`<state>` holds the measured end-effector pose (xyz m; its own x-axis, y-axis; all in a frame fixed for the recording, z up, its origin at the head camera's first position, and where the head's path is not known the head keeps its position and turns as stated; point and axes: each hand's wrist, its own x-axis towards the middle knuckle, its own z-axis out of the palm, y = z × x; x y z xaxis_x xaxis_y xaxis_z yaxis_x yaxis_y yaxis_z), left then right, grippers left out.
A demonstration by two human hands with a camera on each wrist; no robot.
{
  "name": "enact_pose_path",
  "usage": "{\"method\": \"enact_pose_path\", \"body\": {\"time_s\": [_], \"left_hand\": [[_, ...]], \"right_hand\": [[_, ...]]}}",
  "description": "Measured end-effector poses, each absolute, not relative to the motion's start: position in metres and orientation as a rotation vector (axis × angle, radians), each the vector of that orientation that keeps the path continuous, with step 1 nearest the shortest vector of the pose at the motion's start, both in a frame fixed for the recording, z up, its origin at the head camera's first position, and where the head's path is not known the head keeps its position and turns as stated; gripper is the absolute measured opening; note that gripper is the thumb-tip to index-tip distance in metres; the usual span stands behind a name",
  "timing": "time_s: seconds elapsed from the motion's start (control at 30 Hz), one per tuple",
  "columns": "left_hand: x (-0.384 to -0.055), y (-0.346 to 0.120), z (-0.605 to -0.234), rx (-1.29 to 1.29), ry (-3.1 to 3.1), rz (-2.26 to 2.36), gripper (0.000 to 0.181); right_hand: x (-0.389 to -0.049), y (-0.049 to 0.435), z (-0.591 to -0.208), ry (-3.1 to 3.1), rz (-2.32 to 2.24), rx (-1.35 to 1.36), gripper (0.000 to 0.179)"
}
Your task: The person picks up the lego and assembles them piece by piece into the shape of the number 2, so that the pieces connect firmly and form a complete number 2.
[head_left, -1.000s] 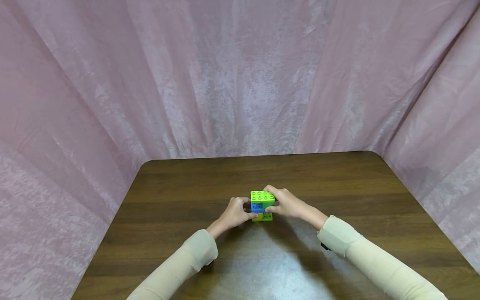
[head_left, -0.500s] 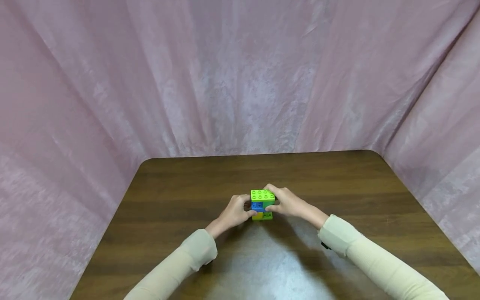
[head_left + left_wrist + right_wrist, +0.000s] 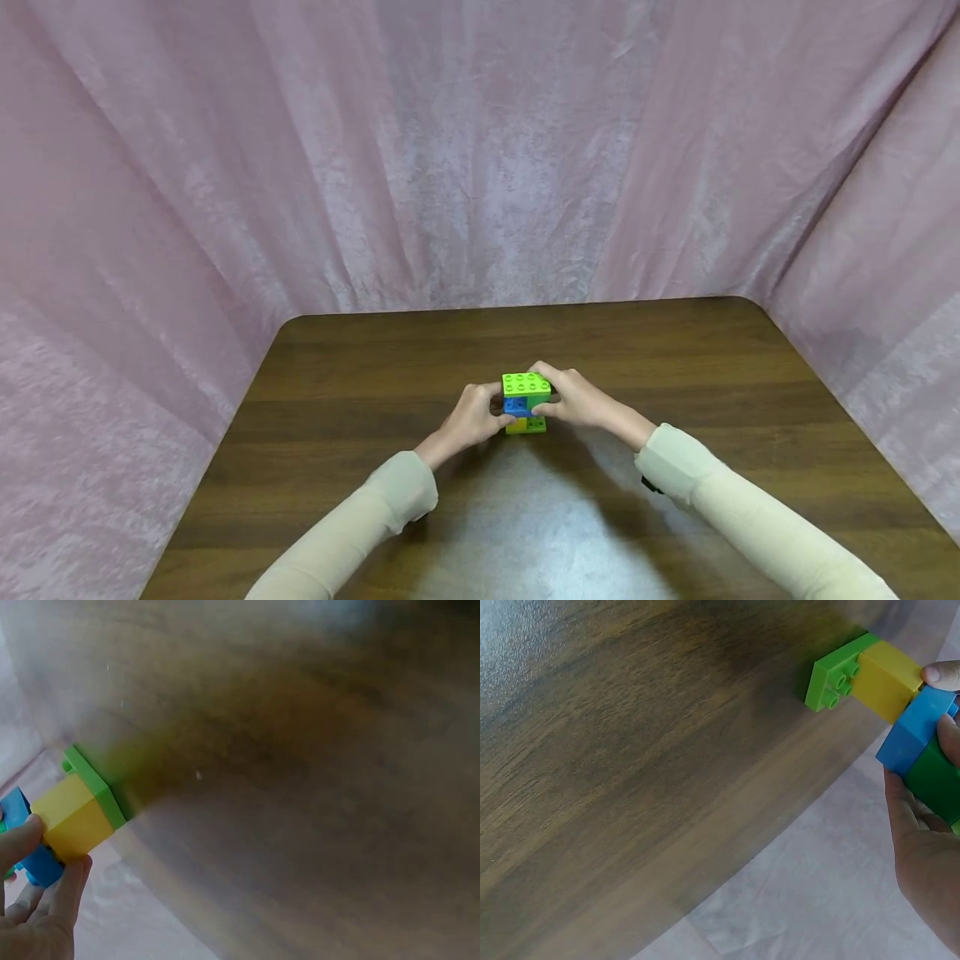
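Note:
A stack of toy building bricks stands upright on the table in the head view. Its base is a light green plate (image 3: 832, 679) with bare studs on one side. Upon that sits a yellow brick (image 3: 73, 816), then a blue plate (image 3: 916, 729), a dark green brick (image 3: 934, 778) and a light green studded plate (image 3: 526, 383) at the top. My left hand (image 3: 472, 417) pinches the stack at the yellow brick and blue plate from the left. From the right, my right hand (image 3: 585, 402) grips it around the dark green brick and blue plate. Fingers behind the stack are partly hidden.
The wooden table (image 3: 360, 358) has rounded far corners and reflects light near its front. Pink curtains (image 3: 465, 167) hang behind it and along both sides.
Both hands keep their hold on the stack. Stack and hands sit slightly higher in the head view; the table edge has shifted up a little too.

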<state>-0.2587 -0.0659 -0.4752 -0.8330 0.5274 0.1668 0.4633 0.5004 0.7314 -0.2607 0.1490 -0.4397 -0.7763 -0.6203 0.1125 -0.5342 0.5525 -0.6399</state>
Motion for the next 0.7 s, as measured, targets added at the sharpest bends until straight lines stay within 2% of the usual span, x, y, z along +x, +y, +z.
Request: {"method": "enact_pose_path", "body": {"time_s": [0.7], "left_hand": [[-0.273,-0.062,-0.479,0.834,2.667,1.23,0.037]], "right_hand": [[-0.271,0.15,-0.437,2.648,-1.024,-0.905,0.042]]}}
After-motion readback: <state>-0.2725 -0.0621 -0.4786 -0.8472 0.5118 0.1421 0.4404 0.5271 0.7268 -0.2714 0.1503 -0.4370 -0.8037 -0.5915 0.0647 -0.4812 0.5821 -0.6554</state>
